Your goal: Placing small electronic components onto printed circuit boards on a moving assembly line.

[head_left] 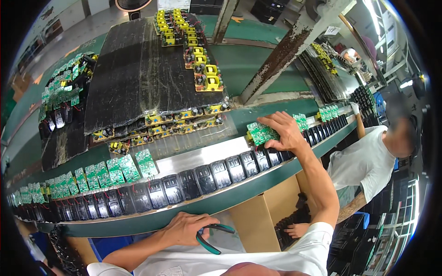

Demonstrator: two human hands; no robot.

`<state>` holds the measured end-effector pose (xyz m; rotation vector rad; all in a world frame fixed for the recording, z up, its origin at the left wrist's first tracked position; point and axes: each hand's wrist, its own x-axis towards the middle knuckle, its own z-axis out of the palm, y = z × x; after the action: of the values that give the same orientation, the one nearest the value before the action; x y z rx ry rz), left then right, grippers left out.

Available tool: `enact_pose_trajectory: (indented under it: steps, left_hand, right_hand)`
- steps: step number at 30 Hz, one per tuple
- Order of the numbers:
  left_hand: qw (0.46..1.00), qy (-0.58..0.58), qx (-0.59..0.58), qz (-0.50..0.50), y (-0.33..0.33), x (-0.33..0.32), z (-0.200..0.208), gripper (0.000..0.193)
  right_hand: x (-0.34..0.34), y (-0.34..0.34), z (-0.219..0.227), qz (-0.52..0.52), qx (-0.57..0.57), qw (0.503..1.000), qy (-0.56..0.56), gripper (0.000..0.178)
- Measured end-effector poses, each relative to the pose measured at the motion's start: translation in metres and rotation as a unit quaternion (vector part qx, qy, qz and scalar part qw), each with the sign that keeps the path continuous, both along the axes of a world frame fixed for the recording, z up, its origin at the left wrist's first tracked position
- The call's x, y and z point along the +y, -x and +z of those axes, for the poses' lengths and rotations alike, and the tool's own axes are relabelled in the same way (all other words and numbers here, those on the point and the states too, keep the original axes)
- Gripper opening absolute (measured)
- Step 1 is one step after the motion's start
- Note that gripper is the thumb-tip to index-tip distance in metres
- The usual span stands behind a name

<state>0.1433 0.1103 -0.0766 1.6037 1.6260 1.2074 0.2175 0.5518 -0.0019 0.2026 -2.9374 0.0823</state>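
Note:
My left hand is closed round a pair of hand pliers with teal and black handles, low in front of the bench edge. The handles stand apart, and the jaws are hidden by my fingers. Farther right, my right hand reaches over the bench, its thumb and fingers closed on a green circuit board. Below it runs a long row of glossy black plastic casings along the bench's near edge. More green boards stand behind the casings at the left, with thin red wires between some of them.
Black sheets lie stacked at the back, with yellow-transformer boards on and between them. A rusty metal post rises behind my right hand. At the right, a co-worker sits by the bench. Under it is a cardboard box.

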Motion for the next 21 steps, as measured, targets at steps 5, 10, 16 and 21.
enact_pose_trajectory:
  steps: [5, 10, 16, 21]
  left_hand:
    - [1.0, -0.008, 0.023, 0.002, -0.001, 0.003, -0.001, 0.039]
    - [1.0, 0.009, 0.02, -0.001, -0.001, 0.005, 0.002, 0.037]
    - [0.999, 0.005, 0.034, 0.01, -0.001, 0.005, 0.001, 0.037]
    - [0.999, 0.012, 0.036, -0.008, -0.001, 0.005, 0.003, 0.037]
  right_hand:
    - [-0.007, 0.006, 0.001, 0.037, 0.038, 0.999, -0.007, 0.087]
    - [-0.004, 0.006, -0.005, 0.052, 0.015, 0.998, 0.021, 0.093]
    - [-0.008, 0.015, 0.001, 0.058, -0.014, 0.998, 0.006, 0.093]
    - [-0.005, 0.011, -0.002, 0.05, -0.013, 0.999, -0.008, 0.086]
